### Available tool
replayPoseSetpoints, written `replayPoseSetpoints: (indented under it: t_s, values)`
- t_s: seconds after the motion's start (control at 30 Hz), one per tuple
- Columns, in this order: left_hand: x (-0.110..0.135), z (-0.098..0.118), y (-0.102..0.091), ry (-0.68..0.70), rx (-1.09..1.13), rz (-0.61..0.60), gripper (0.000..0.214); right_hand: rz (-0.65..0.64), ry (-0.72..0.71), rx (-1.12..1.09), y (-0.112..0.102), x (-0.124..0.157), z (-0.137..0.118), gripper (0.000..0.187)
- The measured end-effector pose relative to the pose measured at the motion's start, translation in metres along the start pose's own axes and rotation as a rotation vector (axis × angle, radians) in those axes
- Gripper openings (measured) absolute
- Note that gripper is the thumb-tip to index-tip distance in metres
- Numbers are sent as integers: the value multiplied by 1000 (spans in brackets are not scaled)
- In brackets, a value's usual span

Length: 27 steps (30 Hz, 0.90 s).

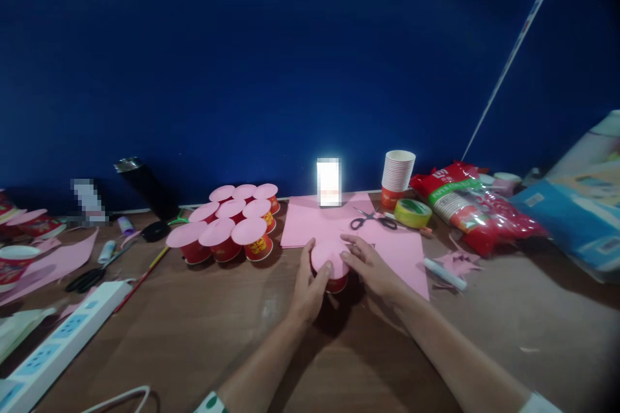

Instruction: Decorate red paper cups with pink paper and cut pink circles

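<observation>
A red paper cup (pixel 336 284) stands upside down or upright, I cannot tell which, at the table's middle with a round pink paper disc (pixel 325 255) over its top. My left hand (pixel 310 287) is wrapped around the cup's left side, its thumb lying on the disc. On the right, my right hand (pixel 371 264) has its fingers apart, with fingertips at the disc's edge. Behind them lie pink paper sheets (pixel 305 222) and black-handled scissors (pixel 372 222). Several red cups topped with pink discs (pixel 231 209) stand in rows to the left.
A stack of paper cups (pixel 398 174), yellow tape (pixel 412 213), a red bag (pixel 465 200) and a glue stick (pixel 444 274) lie right. A lit phone (pixel 329 182) stands before the blue partition (pixel 271 77). Left are a power strip (pixel 68 335), a black bottle (pixel 148 187) and more scissors (pixel 87 279).
</observation>
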<state>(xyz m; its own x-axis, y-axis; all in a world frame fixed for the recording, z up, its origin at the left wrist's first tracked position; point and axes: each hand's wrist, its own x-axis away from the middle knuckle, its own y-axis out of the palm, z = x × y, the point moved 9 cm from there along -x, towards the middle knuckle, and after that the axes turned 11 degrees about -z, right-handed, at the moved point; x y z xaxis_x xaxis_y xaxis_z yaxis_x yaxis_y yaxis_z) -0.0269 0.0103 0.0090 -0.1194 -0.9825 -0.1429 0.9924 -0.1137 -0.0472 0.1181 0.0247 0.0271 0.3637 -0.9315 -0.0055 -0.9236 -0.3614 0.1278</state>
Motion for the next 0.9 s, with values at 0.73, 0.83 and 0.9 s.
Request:
replayPoseSetpoints:
  t_s: [0.73, 0.83, 0.9]
  values:
    - [-1, 9, 4, 3, 26, -51, 69, -60, -2, 2, 1, -3, 7, 58]
    - [-2, 8, 5, 0, 18, -69, 72, -59, -6, -15, 1, -2, 6, 58]
    - [-1, 8, 5, 4, 16, -72, 71, -63, -4, -21, 2, -2, 6, 58]
